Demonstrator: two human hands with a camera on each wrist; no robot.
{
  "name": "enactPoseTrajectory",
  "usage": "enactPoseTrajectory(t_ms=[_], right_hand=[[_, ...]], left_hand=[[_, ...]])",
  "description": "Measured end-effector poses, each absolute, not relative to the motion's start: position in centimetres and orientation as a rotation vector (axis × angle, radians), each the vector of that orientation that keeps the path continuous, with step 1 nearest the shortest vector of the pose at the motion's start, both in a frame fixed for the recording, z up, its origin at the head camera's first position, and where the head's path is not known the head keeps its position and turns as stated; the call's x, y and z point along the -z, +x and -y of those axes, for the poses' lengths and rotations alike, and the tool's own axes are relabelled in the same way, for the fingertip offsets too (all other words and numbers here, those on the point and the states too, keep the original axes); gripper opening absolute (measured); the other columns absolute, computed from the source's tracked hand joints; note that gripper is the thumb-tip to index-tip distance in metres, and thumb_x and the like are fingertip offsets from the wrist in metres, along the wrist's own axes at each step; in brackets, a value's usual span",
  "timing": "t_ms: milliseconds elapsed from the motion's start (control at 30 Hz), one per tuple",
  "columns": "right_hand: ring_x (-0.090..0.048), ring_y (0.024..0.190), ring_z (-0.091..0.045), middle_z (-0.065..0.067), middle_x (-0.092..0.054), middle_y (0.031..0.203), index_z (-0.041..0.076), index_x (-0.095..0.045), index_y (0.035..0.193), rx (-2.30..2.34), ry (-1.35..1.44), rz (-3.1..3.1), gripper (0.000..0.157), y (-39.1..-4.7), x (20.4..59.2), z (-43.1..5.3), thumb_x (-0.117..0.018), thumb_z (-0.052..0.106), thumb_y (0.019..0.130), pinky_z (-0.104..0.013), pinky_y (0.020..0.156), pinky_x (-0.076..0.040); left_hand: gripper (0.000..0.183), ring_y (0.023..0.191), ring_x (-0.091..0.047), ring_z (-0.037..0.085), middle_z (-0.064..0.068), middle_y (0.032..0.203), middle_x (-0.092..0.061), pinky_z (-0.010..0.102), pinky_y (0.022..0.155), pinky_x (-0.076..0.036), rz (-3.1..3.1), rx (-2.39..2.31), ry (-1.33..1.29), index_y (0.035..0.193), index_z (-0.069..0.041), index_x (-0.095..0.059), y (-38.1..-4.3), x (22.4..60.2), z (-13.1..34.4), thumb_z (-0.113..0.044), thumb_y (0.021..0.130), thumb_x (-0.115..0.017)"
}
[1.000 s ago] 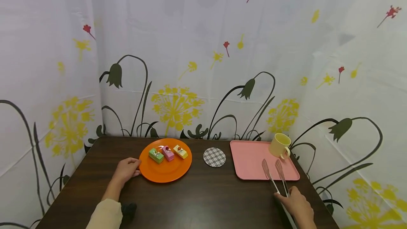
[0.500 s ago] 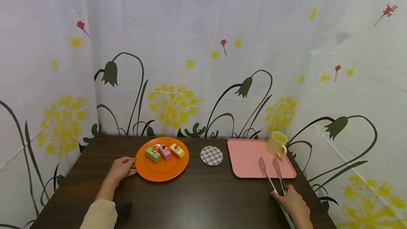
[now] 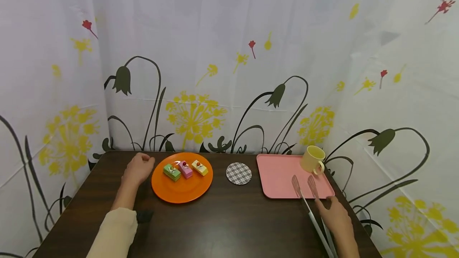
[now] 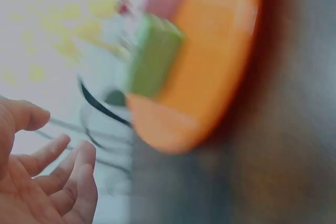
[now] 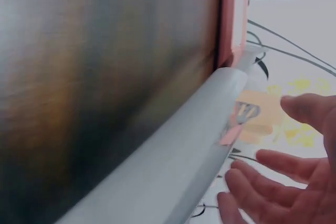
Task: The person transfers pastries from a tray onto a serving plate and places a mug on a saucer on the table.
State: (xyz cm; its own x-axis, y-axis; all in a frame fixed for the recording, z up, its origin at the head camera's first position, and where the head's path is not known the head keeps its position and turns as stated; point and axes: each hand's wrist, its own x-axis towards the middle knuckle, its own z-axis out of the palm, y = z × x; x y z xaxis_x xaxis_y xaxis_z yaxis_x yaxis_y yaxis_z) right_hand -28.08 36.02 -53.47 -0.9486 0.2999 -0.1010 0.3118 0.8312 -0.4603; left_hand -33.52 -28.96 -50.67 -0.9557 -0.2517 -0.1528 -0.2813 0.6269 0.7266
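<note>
My left hand is raised just beyond the left rim of an orange plate; in the left wrist view its loosely bent fingers are apart from the plate. Toy cake slices stand in a row on the plate: a green one, a pink one and a yellow one. Metal tongs lie spread, their slotted tips over a pink tray and their handles toward me. Above the tongs, my right hand has its fingers spread, and the right wrist view shows a gap between fingers and tongs.
A yellow mug stands at the tray's back right corner. Between plate and tray lies a round checked coaster. A patterned curtain hangs behind the dark wooden table.
My left hand has let go of the plate's left rim and moved up and back. The right hand has released the tongs and shifted slightly forward. The view has moved a little.
</note>
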Motion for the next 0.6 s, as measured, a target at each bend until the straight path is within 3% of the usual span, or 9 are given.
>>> enactPoseTrajectory(t_ms=[100,233,433,600], right_hand=[[-0.066,0.112,-0.051,-0.035,-0.063,0.132,-0.006,-0.047,0.149,0.881,0.473,-3.041,0.071,-29.0,53.1,-35.8,-0.057,0.051,0.107,-0.065,0.086,-0.055],[-0.067,0.112,-0.044,-0.031,-0.065,0.13,-0.001,-0.055,0.146,1.114,0.466,-3.114,0.057,-30.8,53.2,-35.5,-0.056,0.043,0.109,-0.055,0.083,-0.057],[-0.063,0.121,-0.041,-0.026,-0.066,0.132,-0.001,-0.064,0.137,1.571,0.548,-3.212,0.042,-34.0,54.2,-34.8,-0.053,0.031,0.111,-0.048,0.096,-0.052],[-0.057,0.121,-0.039,-0.026,-0.061,0.129,-0.005,-0.063,0.133,1.817,0.643,-3.219,0.036,-36.1,54.5,-34.3,-0.052,0.02,0.109,-0.048,0.101,-0.044]], left_hand=[[0.055,0.133,-0.054,0.052,0.031,0.148,-0.055,0.07,0.105,-0.046,-2.871,-1.271,-0.323,0.147,0.003,-0.051,-34.7,48.5,26.7,-0.037,0.11,-0.043],[0.046,0.123,-0.063,0.044,0.027,0.137,-0.065,0.06,0.104,-0.052,-2.905,-1.337,-0.153,0.139,0.001,-0.06,-36.2,47.7,21.7,-0.032,0.11,-0.048],[0.024,0.098,-0.068,0.029,0.015,0.115,-0.073,0.045,0.091,-0.059,-2.811,-1.466,0.012,0.116,-0.009,-0.071,-38.3,49.8,12.7,-0.027,0.106,-0.058],[0.019,0.105,-0.07,0.032,0.016,0.113,-0.075,0.05,0.099,-0.059,-2.787,-1.467,0.059,0.112,-0.005,-0.072,-38.2,49.5,8.2,-0.018,0.103,-0.062]])
